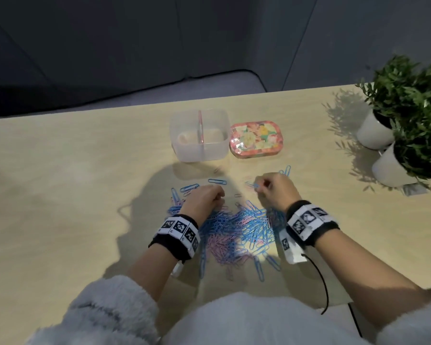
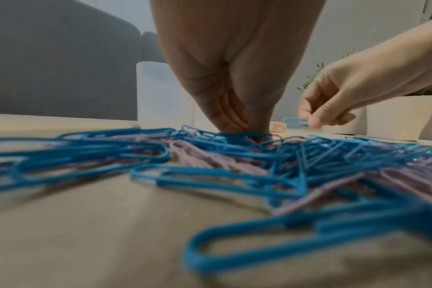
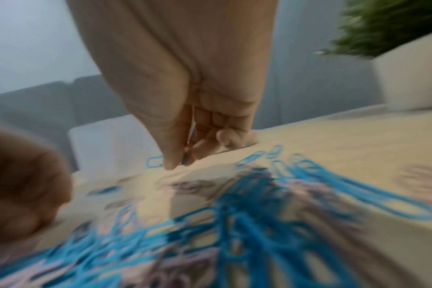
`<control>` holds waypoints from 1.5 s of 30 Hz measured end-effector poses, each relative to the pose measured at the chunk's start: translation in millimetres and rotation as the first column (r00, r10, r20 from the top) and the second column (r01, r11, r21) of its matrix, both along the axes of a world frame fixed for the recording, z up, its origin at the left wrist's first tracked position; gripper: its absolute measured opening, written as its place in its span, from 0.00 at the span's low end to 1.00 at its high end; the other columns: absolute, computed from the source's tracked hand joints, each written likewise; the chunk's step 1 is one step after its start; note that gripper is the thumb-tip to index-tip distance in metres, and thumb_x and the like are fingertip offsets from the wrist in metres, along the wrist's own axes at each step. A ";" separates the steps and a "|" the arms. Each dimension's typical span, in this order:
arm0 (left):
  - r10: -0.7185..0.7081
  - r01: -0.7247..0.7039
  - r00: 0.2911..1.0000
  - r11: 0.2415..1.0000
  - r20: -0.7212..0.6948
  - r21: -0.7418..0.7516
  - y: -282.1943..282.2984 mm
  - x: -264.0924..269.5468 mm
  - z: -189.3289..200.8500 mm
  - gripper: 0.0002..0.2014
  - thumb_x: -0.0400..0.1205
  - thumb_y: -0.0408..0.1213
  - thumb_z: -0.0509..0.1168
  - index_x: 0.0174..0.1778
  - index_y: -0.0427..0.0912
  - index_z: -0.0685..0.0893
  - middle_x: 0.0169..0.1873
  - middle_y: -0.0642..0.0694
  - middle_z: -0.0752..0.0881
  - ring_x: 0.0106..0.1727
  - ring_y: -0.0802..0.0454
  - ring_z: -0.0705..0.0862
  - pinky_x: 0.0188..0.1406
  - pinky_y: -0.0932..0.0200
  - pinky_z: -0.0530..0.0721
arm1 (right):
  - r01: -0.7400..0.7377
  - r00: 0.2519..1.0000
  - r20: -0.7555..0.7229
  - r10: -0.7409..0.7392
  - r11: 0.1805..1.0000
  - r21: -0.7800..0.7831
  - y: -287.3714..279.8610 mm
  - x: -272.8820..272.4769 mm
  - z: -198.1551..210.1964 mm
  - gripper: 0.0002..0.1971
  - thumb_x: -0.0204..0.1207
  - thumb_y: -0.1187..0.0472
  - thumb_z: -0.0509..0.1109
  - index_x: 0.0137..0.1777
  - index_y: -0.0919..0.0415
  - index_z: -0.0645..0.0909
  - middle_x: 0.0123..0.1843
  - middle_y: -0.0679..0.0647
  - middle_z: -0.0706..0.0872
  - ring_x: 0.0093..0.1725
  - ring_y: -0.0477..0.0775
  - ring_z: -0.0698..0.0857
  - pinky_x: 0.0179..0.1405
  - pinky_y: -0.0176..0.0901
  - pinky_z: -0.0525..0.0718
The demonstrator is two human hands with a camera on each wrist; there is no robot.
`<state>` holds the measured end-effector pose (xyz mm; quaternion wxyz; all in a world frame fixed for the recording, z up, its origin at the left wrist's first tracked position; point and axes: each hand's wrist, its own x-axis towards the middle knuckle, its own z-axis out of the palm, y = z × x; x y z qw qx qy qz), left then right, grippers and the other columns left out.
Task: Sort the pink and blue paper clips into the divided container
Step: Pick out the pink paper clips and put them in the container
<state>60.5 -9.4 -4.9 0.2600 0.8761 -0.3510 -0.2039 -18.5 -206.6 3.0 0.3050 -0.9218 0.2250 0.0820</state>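
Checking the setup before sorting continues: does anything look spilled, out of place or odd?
Only the expected mess: the paper clips lie in one mixed heap on the table. The divided container stands upright, apparently empty. The right hand pinches a blue clip.

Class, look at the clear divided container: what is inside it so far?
The container shows only its red-edged divider; no clips are visible in either compartment. Its frosted walls blur the floor, so a stray clip there cannot be ruled out.
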 end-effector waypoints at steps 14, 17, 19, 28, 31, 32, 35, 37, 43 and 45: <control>0.017 -0.022 0.996 0.998 -0.085 -0.056 -55.0 4.1 8.0 0.12 0.75 0.30 0.67 0.55 0.36 0.85 0.48 0.37 0.88 0.53 0.42 0.83 0.52 0.58 0.75 | -0.463 0.884 -0.205 0.420 0.846 -0.266 -13.2 11.2 3.1 0.35 0.66 0.60 0.70 0.75 0.52 0.67 0.71 0.55 0.73 0.67 0.61 0.72 0.66 0.53 0.72; -0.012 0.012 1.000 1.000 -0.016 0.027 -50.9 3.4 3.4 0.16 0.72 0.34 0.71 0.56 0.38 0.84 0.50 0.37 0.84 0.53 0.41 0.81 0.52 0.55 0.76 | -0.502 0.864 -0.209 0.458 0.816 -0.286 -12.6 17.7 1.3 0.27 0.71 0.60 0.69 0.72 0.53 0.72 0.67 0.55 0.74 0.65 0.59 0.72 0.62 0.52 0.74; 0.003 -0.003 1.000 0.999 -0.006 0.032 -48.0 2.0 1.8 0.16 0.71 0.34 0.72 0.55 0.38 0.85 0.50 0.37 0.84 0.53 0.40 0.82 0.52 0.52 0.79 | -0.465 0.885 -0.136 0.445 0.856 -0.226 -12.7 16.0 -3.8 0.22 0.73 0.62 0.68 0.68 0.54 0.78 0.62 0.56 0.77 0.62 0.59 0.74 0.59 0.52 0.77; -0.111 0.097 0.988 0.986 0.105 0.133 -56.9 -9.5 2.0 0.10 0.76 0.35 0.62 0.47 0.39 0.87 0.45 0.38 0.83 0.48 0.38 0.82 0.46 0.47 0.83 | -0.296 0.954 -0.010 0.301 0.931 -0.215 2.4 4.3 -20.1 0.07 0.75 0.66 0.64 0.48 0.65 0.83 0.49 0.63 0.84 0.54 0.64 0.81 0.52 0.53 0.80; -0.070 0.050 0.991 0.984 0.111 0.171 -56.1 -6.3 5.5 0.11 0.78 0.32 0.60 0.51 0.38 0.86 0.49 0.38 0.84 0.52 0.39 0.82 0.50 0.50 0.82 | -0.272 0.962 -0.064 0.265 0.941 -0.199 5.0 6.5 -21.1 0.05 0.75 0.68 0.63 0.46 0.67 0.80 0.50 0.66 0.84 0.53 0.66 0.81 0.51 0.52 0.79; -0.055 0.038 0.994 0.983 0.091 0.177 -54.5 -3.0 4.4 0.11 0.79 0.31 0.60 0.52 0.37 0.85 0.51 0.38 0.84 0.53 0.39 0.82 0.52 0.49 0.80 | -0.249 0.968 -0.075 0.240 0.953 -0.172 4.5 7.4 -19.0 0.05 0.75 0.68 0.63 0.46 0.67 0.80 0.50 0.66 0.84 0.53 0.65 0.82 0.50 0.50 0.78; -0.022 0.013 0.999 0.980 0.042 0.201 -45.6 5.2 2.4 0.10 0.81 0.29 0.59 0.53 0.35 0.84 0.54 0.37 0.84 0.56 0.38 0.81 0.55 0.49 0.77 | -0.110 0.993 -0.051 0.109 0.994 -0.015 0.5 14.0 -0.1 0.05 0.77 0.66 0.63 0.45 0.67 0.80 0.44 0.62 0.85 0.45 0.61 0.82 0.46 0.45 0.78; -0.023 0.009 0.997 0.978 0.067 0.208 -38.9 5.5 0.8 0.10 0.81 0.29 0.59 0.54 0.35 0.83 0.53 0.36 0.83 0.56 0.38 0.80 0.54 0.48 0.77 | -0.064 0.998 0.013 0.062 0.991 0.118 1.9 29.9 21.6 0.05 0.78 0.67 0.64 0.42 0.65 0.79 0.38 0.57 0.81 0.39 0.55 0.79 0.43 0.43 0.76; 0.067 -0.066 0.998 0.978 0.001 0.197 -35.1 -5.1 -3.2 0.09 0.81 0.29 0.58 0.54 0.32 0.79 0.53 0.35 0.80 0.56 0.38 0.78 0.54 0.39 0.81 | -0.137 0.976 0.204 0.076 0.943 0.303 41.6 118.1 81.9 0.16 0.71 0.69 0.70 0.26 0.54 0.72 0.26 0.50 0.76 0.28 0.49 0.75 0.32 0.39 0.77; 0.135 -0.126 0.990 0.967 -0.025 0.220 -35.2 -5.6 -1.0 0.13 0.80 0.29 0.61 0.60 0.31 0.77 0.58 0.36 0.81 0.59 0.38 0.80 0.55 0.48 0.83 | -0.138 0.972 0.227 0.063 0.934 0.330 59.6 144.4 88.5 0.15 0.70 0.70 0.70 0.26 0.56 0.74 0.25 0.50 0.77 0.25 0.49 0.76 0.32 0.40 0.79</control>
